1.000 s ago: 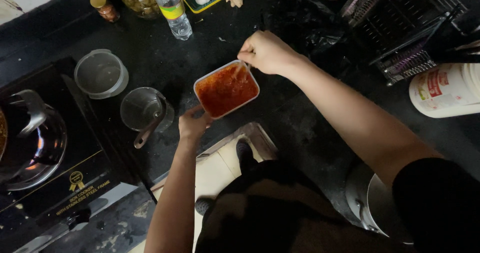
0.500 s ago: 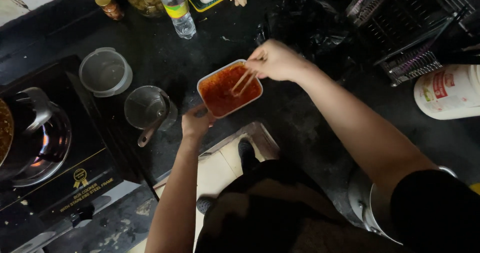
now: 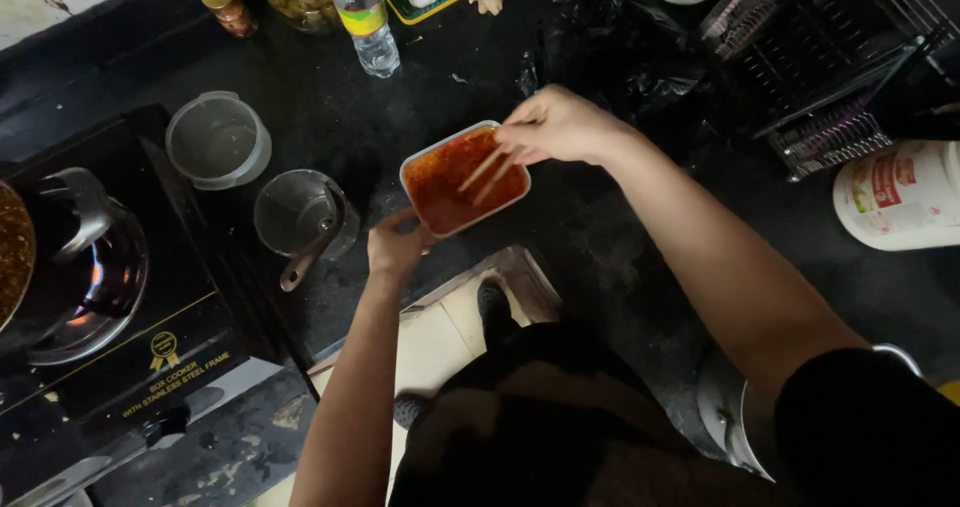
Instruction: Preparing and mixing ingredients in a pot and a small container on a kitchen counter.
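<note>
A rectangular plastic container [image 3: 447, 193] of red sauce is held over the dark counter near its front edge. My left hand [image 3: 397, 244] grips its near corner from below. My right hand [image 3: 556, 127] holds a pair of wooden chopsticks [image 3: 483, 172] whose tips dip into the red sauce. The container tilts slightly toward me.
A small metal saucepan [image 3: 296, 216] with a brown handle and a round plastic tub [image 3: 216, 140] stand left of the container. A gas stove [image 3: 90, 297] with a lit burner sits at far left. Bottles and jars [image 3: 364, 12] line the back; a dish rack [image 3: 830, 67] and a white jar [image 3: 900, 195] are at right.
My right hand has brought the chopsticks down into the sauce. The container has shifted slightly right and toward the counter edge with my left hand under it.
</note>
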